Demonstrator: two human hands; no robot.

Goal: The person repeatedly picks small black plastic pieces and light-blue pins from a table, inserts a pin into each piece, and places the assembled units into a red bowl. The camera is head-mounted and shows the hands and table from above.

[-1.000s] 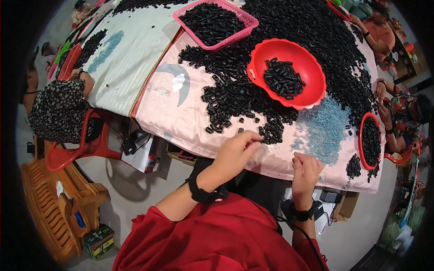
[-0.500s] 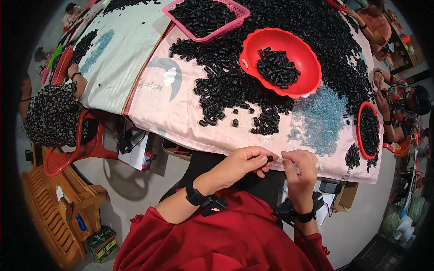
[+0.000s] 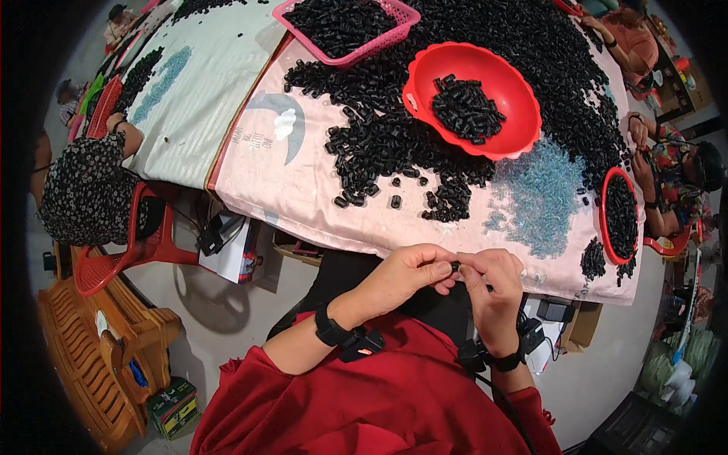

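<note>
Just off the table's front edge, my left hand (image 3: 416,271) pinches a small black plastic piece (image 3: 455,266) between thumb and fingers. My right hand (image 3: 493,279) meets it there, its thumb and forefinger closed at the same black piece. Whether the right fingers hold a separate small part is hidden. Beyond my hands, loose black pieces (image 3: 409,152) lie spread over the pink cloth (image 3: 303,205). A heap of small clear bluish parts (image 3: 540,205) lies to the right. Behind it a red scalloped bowl (image 3: 523,114) holds more black pieces.
A pink basket (image 3: 406,19) full of black pieces stands at the far side. An oval red basket (image 3: 604,216) sits at the right edge. Other people sit around the tables, one by a red chair (image 3: 129,243) at left. A wooden bench (image 3: 91,356) stands lower left.
My right hand has moved left, bringing its fingertips against the black piece in my left hand. My left hand stays nearly still.
</note>
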